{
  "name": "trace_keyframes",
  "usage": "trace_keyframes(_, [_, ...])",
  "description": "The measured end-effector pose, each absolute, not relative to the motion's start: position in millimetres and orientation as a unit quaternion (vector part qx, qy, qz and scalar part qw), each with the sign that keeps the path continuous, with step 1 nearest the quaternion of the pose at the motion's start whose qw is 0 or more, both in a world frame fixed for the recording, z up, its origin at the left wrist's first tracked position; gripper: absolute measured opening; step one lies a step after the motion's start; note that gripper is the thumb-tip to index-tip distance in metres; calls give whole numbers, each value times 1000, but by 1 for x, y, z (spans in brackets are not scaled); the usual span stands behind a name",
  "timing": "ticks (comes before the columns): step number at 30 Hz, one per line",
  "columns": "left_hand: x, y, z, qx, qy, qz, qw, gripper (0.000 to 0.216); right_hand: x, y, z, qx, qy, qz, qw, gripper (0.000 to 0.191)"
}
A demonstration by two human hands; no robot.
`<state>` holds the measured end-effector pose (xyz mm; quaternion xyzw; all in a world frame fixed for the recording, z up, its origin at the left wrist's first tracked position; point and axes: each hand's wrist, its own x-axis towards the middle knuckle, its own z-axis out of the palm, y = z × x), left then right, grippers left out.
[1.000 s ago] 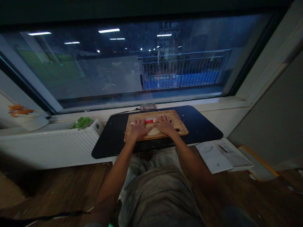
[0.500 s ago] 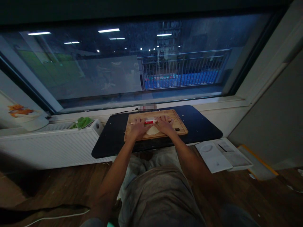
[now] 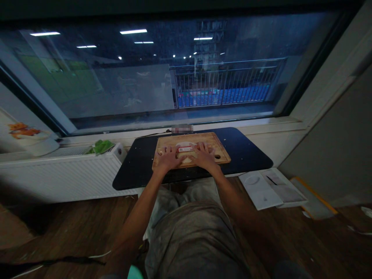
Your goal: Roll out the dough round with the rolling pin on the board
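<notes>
A rolling pin with a red and white label (image 3: 185,149) lies crosswise on a flat pale round of dough (image 3: 187,159). Dough shows both beyond the pin and on my side of it. My left hand (image 3: 169,158) rests on the pin's left part, fingers spread forward over it. On the right part lies my right hand (image 3: 204,155), its fingers also stretched out and apart. Both palms press down rather than wrap around, and they cover most of the pin's ends. Beneath is a wooden cutting board (image 3: 200,137) with a dark hole near its right corner.
The board sits on a small black tabletop (image 3: 247,152) dotted with pale crumbs, against the window sill. At left, a white radiator (image 3: 72,176) carries something leafy green (image 3: 101,147) and a white pot (image 3: 37,143). A white flat box (image 3: 261,190) lies low at right.
The pin has turned under my hands: its label showed mostly red and now shows more white. More dough shows beyond the pin. The view has shifted slightly.
</notes>
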<state>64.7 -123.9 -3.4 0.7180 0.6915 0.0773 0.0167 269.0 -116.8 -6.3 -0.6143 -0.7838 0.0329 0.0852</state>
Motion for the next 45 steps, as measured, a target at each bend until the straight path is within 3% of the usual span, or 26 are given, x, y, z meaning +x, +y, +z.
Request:
trace_keyframes(10, [65,-90,0,710,698,87,31,75,255,-90,3,-630,-767,61,105,61])
trace_keyframes(17, [63,-116,-2,714,696,67,22,83,266,-115,-12,-613,-782,16,110,66])
trace_keyframes(24, [66,-113,-5,697,714,66,28,85,269,-107,-9,-607,-789,44,91,69])
trace_keyframes(34, [67,-86,5,682,725,82,44,87,265,-73,7,-612,-779,86,109,56])
trace_keyframes(39, [52,-105,-3,710,698,88,43,84,275,-101,-6,-606,-784,29,130,58])
trace_keyframes(45, [42,-112,-15,704,703,88,41,91,289,-107,-15,-615,-777,42,131,61])
